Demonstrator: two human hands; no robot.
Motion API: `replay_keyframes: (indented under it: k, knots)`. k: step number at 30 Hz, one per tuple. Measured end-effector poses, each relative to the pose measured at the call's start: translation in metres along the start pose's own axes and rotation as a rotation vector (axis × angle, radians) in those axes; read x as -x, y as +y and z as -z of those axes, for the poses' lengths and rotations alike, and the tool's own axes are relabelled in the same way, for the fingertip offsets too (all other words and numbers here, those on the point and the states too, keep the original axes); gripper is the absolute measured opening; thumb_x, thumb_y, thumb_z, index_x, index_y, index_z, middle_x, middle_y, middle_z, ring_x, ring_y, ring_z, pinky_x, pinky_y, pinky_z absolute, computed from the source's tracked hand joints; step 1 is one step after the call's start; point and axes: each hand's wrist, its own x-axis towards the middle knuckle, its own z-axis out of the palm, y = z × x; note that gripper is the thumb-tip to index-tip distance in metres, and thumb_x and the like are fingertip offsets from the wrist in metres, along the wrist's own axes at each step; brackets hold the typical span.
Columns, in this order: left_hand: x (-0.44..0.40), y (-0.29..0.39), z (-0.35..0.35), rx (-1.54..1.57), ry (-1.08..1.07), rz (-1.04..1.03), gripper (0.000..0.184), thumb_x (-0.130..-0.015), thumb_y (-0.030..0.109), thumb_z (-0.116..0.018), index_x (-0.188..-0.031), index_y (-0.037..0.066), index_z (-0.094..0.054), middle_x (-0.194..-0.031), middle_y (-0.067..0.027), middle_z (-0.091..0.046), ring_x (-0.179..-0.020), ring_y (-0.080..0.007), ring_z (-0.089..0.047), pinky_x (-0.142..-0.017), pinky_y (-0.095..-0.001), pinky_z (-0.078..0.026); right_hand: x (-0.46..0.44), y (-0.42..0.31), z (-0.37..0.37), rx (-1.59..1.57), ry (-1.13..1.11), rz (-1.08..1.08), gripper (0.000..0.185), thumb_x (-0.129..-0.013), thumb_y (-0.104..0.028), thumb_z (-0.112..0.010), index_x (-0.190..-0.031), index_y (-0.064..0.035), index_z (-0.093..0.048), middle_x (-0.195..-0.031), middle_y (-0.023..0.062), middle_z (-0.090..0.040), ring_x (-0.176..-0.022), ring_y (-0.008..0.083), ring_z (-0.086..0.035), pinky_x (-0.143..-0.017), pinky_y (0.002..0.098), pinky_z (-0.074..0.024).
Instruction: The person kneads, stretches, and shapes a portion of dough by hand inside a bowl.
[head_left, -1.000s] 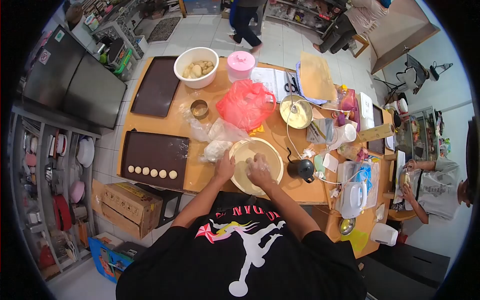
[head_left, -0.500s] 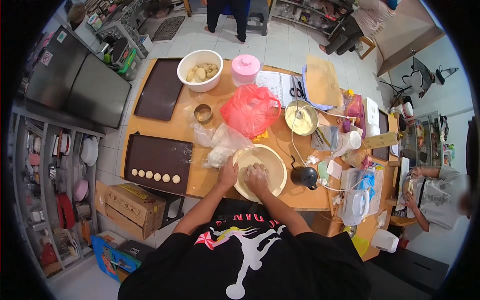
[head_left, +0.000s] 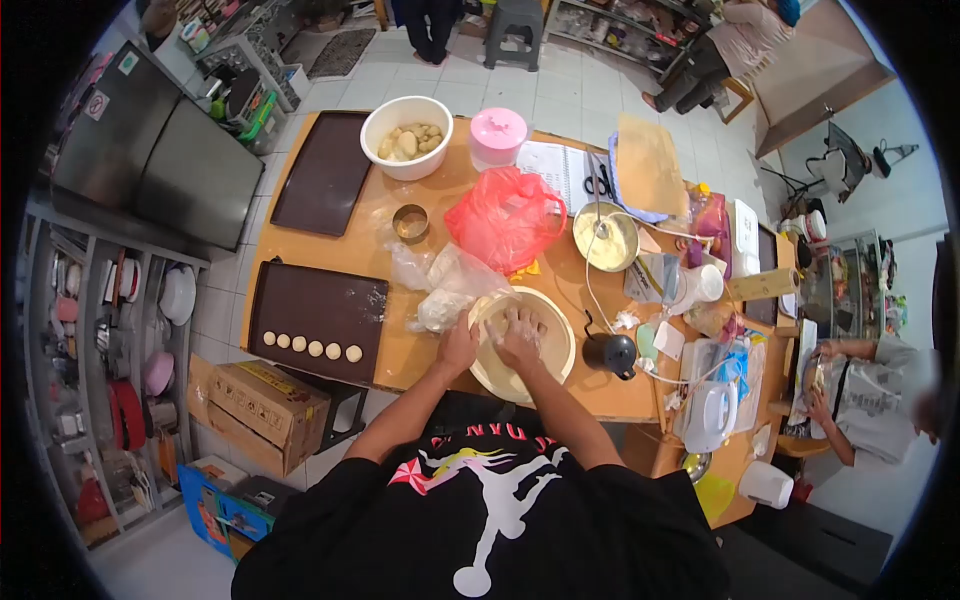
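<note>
A cream bowl (head_left: 555,358) stands at the table's near edge. My left hand (head_left: 459,342) grips its left rim, with the thumb side toward the bowl. Inside the bowl is my right hand (head_left: 519,335), its fingers apart and dusted with flour; whatever lies beneath its palm is hidden. A clear plastic bag with white flour or dough (head_left: 440,308) lies just beyond my left hand. Several small dough balls (head_left: 315,348) sit in a row on a dark tray (head_left: 320,300) to the left.
Beyond the bowl lie a red plastic bag (head_left: 505,220), a metal ring (head_left: 410,222) and a white tub (head_left: 407,138). To the right are a dark kettle (head_left: 610,353) and a mixing bowl (head_left: 606,237). A co-worker (head_left: 870,395) holds something at the right.
My right hand has shifted inside the bowl, its fingers more spread now. The person beyond the table has walked left, uncovering a grey stool. My left hand stays on the rim.
</note>
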Motion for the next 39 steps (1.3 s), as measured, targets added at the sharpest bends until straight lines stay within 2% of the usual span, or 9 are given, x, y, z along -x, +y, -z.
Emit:
replay_keyframes:
  k: [5,8,11,14,17,20,29,32,39]
  knots:
    - [-0.003,0.001,0.0,0.068,-0.044,0.036,0.039,-0.094,0.026,-0.049,-0.124,0.0,-0.044,-0.092,-0.0295,-0.064,-0.088,-0.0485,-0.06,-0.077,-0.0555,-0.046,-0.022,0.05,-0.016,-0.701,-0.241,-0.273,0.044,-0.097,-0.039,-0.036,-0.109,-0.0049,-0.062,-0.111,0.022,-0.056,-0.112,0.0382,-0.049,-0.097,0.0519,-0.0333]
    - [-0.002,0.001,0.001,0.061,-0.049,0.103,0.039,-0.094,0.026,-0.049,-0.123,0.001,-0.045,-0.095,-0.031,-0.063,-0.091,-0.0488,-0.059,-0.08,-0.0559,-0.045,-0.018,0.072,-0.037,-0.36,0.12,0.012,0.036,-0.093,-0.033,-0.037,-0.104,-0.0064,-0.059,-0.102,0.0217,-0.052,-0.092,0.0378,-0.049,-0.085,0.0462,-0.0372]
    - [-0.001,-0.004,-0.007,0.018,0.03,0.032,0.044,-0.094,0.028,-0.049,-0.128,0.001,-0.044,-0.091,-0.0288,-0.065,-0.088,-0.0472,-0.061,-0.079,-0.0545,-0.046,-0.004,0.029,0.008,-0.373,0.174,0.054,0.024,-0.089,-0.021,-0.049,-0.101,-0.0024,-0.059,-0.101,0.024,-0.054,-0.1,0.0434,-0.05,-0.088,0.055,-0.0358]
    - [-0.001,0.004,0.0,0.026,-0.005,0.051,0.045,-0.094,0.027,-0.049,-0.129,-0.001,-0.044,-0.091,-0.0292,-0.065,-0.087,-0.0472,-0.062,-0.078,-0.0543,-0.047,-0.001,0.018,-0.007,-0.276,0.153,-0.073,0.023,-0.087,-0.023,-0.05,-0.098,-0.0031,-0.054,-0.104,0.025,-0.05,-0.095,0.0402,-0.049,-0.085,0.0483,-0.0384]
    - [0.001,0.012,0.006,0.019,-0.059,0.111,0.043,-0.094,0.028,-0.048,-0.128,0.002,-0.043,-0.1,-0.0321,-0.062,-0.095,-0.0517,-0.057,-0.085,-0.0568,-0.043,0.013,0.007,-0.005,0.077,0.209,0.121,0.024,-0.083,-0.02,-0.057,-0.1,-0.0036,-0.054,-0.102,0.0257,-0.051,-0.094,0.0405,-0.051,-0.085,0.0495,-0.0402]
    - [0.001,0.012,0.007,0.042,-0.066,0.097,0.045,-0.094,0.029,-0.048,-0.129,0.0,-0.043,-0.1,-0.0328,-0.062,-0.095,-0.0529,-0.056,-0.086,-0.0573,-0.042,0.004,0.013,-0.018,0.056,0.253,0.085,0.024,-0.081,-0.022,-0.06,-0.096,-0.0037,-0.056,-0.094,0.0209,-0.056,-0.09,0.0369,-0.055,-0.081,0.049,-0.0423]
    - [-0.001,0.005,0.0,0.021,-0.068,0.1,0.053,-0.094,0.031,-0.049,-0.137,0.003,-0.038,-0.101,-0.0329,-0.062,-0.096,-0.0524,-0.057,-0.087,-0.057,-0.043,-0.006,-0.004,0.012,0.168,-0.004,0.081,0.022,-0.085,-0.026,-0.059,-0.081,-0.0064,-0.068,-0.087,0.0152,-0.067,-0.094,0.0347,-0.06,-0.078,0.0547,-0.0449]
    - [0.0,0.01,0.004,0.014,-0.048,0.116,0.05,-0.093,0.031,-0.049,-0.134,0.004,-0.041,-0.099,-0.0319,-0.062,-0.094,-0.0516,-0.058,-0.084,-0.0571,-0.044,-0.015,-0.026,0.046,0.165,-0.322,-0.08,0.026,-0.087,-0.028,-0.057,-0.089,-0.0043,-0.068,-0.099,0.0199,-0.066,-0.105,0.0376,-0.059,-0.086,0.0518,-0.0452]
    - [-0.003,0.014,0.007,0.054,0.071,0.04,0.035,-0.087,0.028,-0.06,-0.109,0.003,-0.051,-0.097,-0.0253,-0.064,-0.092,-0.0463,-0.061,-0.078,-0.0539,-0.047,-0.016,0.011,0.025,0.082,-0.277,0.107,0.032,-0.086,-0.029,-0.059,-0.105,-0.0036,-0.063,-0.113,0.0235,-0.058,-0.109,0.0388,-0.056,-0.091,0.0483,-0.0457]
